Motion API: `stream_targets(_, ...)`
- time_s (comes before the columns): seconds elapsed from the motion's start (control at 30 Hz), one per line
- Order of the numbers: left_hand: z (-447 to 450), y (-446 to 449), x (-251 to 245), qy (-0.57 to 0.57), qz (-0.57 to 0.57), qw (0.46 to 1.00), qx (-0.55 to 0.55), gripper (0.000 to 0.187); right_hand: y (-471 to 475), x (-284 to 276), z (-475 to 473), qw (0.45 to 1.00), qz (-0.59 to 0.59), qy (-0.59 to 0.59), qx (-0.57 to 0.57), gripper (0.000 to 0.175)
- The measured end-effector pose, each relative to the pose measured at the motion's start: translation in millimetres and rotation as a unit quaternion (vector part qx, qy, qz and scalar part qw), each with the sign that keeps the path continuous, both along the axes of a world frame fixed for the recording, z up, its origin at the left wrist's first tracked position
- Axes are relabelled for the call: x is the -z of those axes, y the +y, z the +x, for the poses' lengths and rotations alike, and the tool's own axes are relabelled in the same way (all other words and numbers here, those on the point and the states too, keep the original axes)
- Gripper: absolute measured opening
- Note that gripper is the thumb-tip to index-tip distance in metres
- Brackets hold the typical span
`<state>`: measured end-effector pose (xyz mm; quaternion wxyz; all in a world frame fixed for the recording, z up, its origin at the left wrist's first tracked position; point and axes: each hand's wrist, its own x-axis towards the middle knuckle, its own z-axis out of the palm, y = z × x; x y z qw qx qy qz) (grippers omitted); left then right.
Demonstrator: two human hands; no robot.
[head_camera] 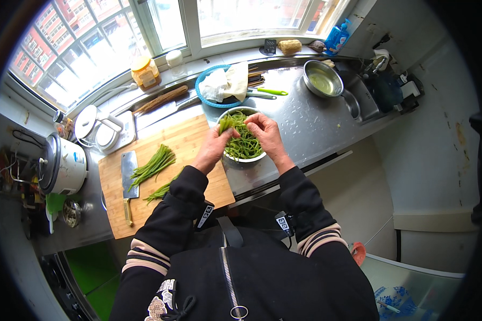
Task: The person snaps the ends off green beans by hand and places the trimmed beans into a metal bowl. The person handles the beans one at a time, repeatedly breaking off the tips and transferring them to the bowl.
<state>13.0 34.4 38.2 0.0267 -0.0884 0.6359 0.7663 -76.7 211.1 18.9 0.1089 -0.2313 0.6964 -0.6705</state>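
Note:
My left hand (213, 146) is closed around a small bunch of green stems (226, 123) at the left rim of a metal bowl (247, 160). Cut green stems (243, 146) fill the bowl. Over its right side, my right hand (268, 134) has thumb and forefinger pinched together; whether a piece is between them cannot be told. To the left, a wooden cutting board (195, 140) bears a cleaver (129, 172), one bundle of green stems (154, 163) and a smaller bundle (160, 192), partly hidden by my left sleeve.
A blue basket (203, 96) with cloths stands behind the bowl, beside a green-handled tool (275, 92). A metal basin of liquid (321, 80) sits by the sink (363, 98) at right. A rice cooker (66, 164) and a white kitchen scale (126, 128) stand at left.

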Motion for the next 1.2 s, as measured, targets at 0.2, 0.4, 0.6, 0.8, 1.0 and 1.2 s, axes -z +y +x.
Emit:
stream_targets(0.2, 4.1, -27.7, -0.5, 0.05, 0.03, 0.989, -0.136, 0.018, 20.7, 24.4, 9.9, 0.93, 0.302, 0.194, 0.078, 0.004)
stream_targets(0.4, 17.5, -40.9, 10.6, 0.013, 0.142, 0.977, -0.157, 0.015, 11.9, 37.5, 27.7, 0.889, 0.385, 0.242, 0.06, 0.011)
stream_targets(0.6, 22.3, -38.8, 18.2, -0.022, 0.18, 0.969, -0.17, 0.014, -0.5, 52.3, 31.9, 0.814, 0.546, 0.192, 0.053, 0.015)
stream_targets(0.8, 23.6, -40.8, 20.5, -0.016, 0.181, 0.971, -0.155, 0.011, 21.2, 26.7, 13.7, 0.87, 0.448, 0.18, 0.104, 0.009)
stream_targets(1.0, 16.5, -28.3, 17.4, -0.019, 0.192, 0.971, -0.144, 0.012, 31.1, 11.8, 11.1, 0.881, 0.442, 0.151, 0.076, 0.012)
stream_targets(1.2, 15.0, -32.8, 20.9, -0.027, 0.188, 0.97, -0.151, 0.012, 8.3, 31.5, 38.7, 0.882, 0.429, 0.187, 0.06, 0.01)
